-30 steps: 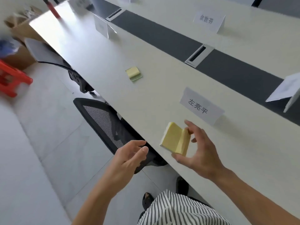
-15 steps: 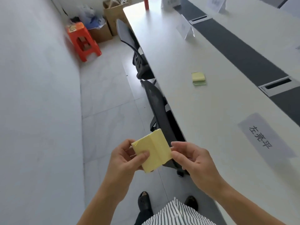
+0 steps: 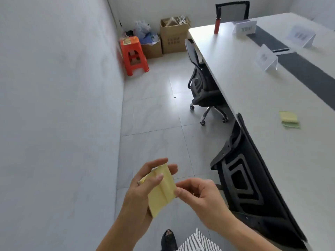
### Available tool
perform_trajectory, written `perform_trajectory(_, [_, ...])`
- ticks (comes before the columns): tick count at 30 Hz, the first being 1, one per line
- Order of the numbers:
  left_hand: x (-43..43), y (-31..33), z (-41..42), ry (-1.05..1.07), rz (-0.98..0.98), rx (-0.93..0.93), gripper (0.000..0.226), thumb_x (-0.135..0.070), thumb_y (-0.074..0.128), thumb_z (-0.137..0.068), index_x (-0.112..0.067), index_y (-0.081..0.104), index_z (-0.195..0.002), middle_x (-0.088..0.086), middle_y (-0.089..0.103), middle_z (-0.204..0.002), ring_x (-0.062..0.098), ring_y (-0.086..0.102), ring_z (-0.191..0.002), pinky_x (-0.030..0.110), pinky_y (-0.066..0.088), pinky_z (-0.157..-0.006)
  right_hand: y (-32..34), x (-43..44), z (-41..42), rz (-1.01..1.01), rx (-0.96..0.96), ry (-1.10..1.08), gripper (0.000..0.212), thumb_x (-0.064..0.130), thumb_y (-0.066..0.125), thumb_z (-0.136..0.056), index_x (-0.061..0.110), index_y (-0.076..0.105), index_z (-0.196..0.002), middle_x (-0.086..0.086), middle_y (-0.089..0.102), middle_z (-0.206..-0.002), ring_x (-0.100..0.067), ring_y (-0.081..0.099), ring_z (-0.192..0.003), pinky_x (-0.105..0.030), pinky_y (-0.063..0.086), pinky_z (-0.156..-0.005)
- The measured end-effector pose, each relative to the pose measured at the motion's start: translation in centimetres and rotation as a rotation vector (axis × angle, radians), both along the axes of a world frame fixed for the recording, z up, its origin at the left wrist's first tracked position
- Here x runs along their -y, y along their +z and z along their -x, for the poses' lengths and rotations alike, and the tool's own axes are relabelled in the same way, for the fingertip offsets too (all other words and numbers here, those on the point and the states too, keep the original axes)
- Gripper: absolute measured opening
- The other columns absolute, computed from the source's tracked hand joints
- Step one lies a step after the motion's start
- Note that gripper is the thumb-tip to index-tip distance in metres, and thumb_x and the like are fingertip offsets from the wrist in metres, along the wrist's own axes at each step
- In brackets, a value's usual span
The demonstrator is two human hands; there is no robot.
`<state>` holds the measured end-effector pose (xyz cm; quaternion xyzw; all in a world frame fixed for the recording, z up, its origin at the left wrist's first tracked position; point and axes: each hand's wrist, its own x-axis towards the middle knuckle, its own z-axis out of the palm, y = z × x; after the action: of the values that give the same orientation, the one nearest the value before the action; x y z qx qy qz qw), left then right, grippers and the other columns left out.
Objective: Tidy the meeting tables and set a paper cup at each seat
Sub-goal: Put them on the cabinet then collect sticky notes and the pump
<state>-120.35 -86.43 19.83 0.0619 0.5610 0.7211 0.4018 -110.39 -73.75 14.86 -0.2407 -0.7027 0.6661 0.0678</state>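
A yellow sticky-note pad (image 3: 162,192) hangs over the floor in front of me, off the table. My left hand (image 3: 143,189) grips it, thumb across its top face and fingers curled behind. My right hand (image 3: 197,196) pinches the pad's right edge with thumb and forefinger. A second yellow-and-green sticky-note pad (image 3: 289,119) lies on the white meeting table (image 3: 253,98) at the right. No paper cup is in view.
Several white name cards (image 3: 267,58) and a red bottle (image 3: 217,26) stand on the table. Two black office chairs (image 3: 253,178) are tucked at its left edge. An orange stool (image 3: 133,55) and cardboard boxes (image 3: 174,38) sit in the far corner by the wall.
My right hand lifted the pad off the table and brought it to my left hand, which took hold. My view has swung left toward the wall and floor.
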Motion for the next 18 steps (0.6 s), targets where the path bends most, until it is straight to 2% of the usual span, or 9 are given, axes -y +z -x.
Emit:
perform_trajectory(2, [1.6,-0.1,3.1,0.105,0.042,0.022,0.029,-0.01,0.062,-0.077,-0.009,0.067,-0.106,0.024,0.07,-0.108,0.036,0.068,-0.101,0.043,0.059,-0.074,0.1,1.1,3.2,0.019,0.02,0.038,0.006,0.021,0.072,-0.084,0.018,0.077,-0.082,-0.003,0.074,-0.073,-0.016,0.059,-0.059,-0.027,0.049,-0.055])
perform_trajectory(3, [2.1,-0.3,4.5,0.151,0.081,0.017,0.022,-0.011,0.061,-0.082,-0.008,0.067,-0.103,0.025,0.07,-0.105,0.036,0.069,-0.097,0.045,0.057,-0.074,0.1,1.3,4.4,0.034,0.034,0.051,0.007,0.019,0.072,-0.084,0.017,0.076,-0.08,0.0,0.072,-0.069,-0.007,0.057,-0.057,-0.02,0.046,-0.054])
perform_trajectory(6, [3.0,-1.3,8.9,0.175,0.261,-0.111,0.019,-0.018,0.054,-0.094,-0.009,0.069,-0.098,0.021,0.072,-0.098,0.029,0.07,-0.086,0.042,0.054,-0.076,-0.2,1.0,7.1,0.057,0.097,0.09,0.005,0.017,0.07,-0.086,0.017,0.073,-0.082,0.003,0.071,-0.069,0.0,0.058,-0.058,-0.012,0.044,-0.054])
perform_trajectory(9, [3.1,-2.9,12.5,0.024,0.429,-0.292,0.022,-0.04,0.063,-0.088,-0.019,0.071,-0.09,0.012,0.072,-0.094,0.022,0.069,-0.083,0.035,0.054,-0.072,-1.5,-1.1,8.2,0.033,0.2,0.088,0.007,0.021,0.069,-0.086,0.017,0.072,-0.091,-0.002,0.075,-0.079,-0.001,0.062,-0.063,-0.011,0.046,-0.057])
perform_trajectory(11, [2.6,-3.8,14.6,-0.097,0.526,-0.363,0.03,-0.053,0.06,-0.078,-0.025,0.069,-0.084,0.01,0.069,-0.091,0.019,0.068,-0.081,0.032,0.051,-0.067,-2.3,-3.1,8.6,0.01,0.283,0.074,0.01,0.025,0.069,-0.086,0.021,0.071,-0.095,-0.002,0.075,-0.083,-0.002,0.064,-0.066,-0.013,0.048,-0.059])
perform_trajectory(14, [0.8,-4.7,17.7,-0.214,0.576,-0.321,0.031,-0.053,0.057,-0.074,-0.025,0.068,-0.081,0.007,0.07,-0.091,0.022,0.068,-0.085,0.032,0.05,-0.066,-3.7,-6.6,10.0,0.0,0.356,0.03,0.011,0.026,0.068,-0.087,0.022,0.07,-0.097,-0.001,0.076,-0.083,-0.005,0.066,-0.068,-0.013,0.051,-0.061])
perform_trajectory(18, [-3.8,-5.3,22.8,-0.305,0.611,-0.301,0.027,-0.05,0.059,-0.073,-0.026,0.07,-0.08,0.006,0.071,-0.092,0.021,0.069,-0.086,0.032,0.051,-0.069,-5.7,-12.1,14.1,0.016,0.36,-0.069,0.01,0.024,0.067,-0.087,0.021,0.07,-0.096,0.002,0.076,-0.081,-0.008,0.067,-0.069,-0.018,0.05,-0.06])
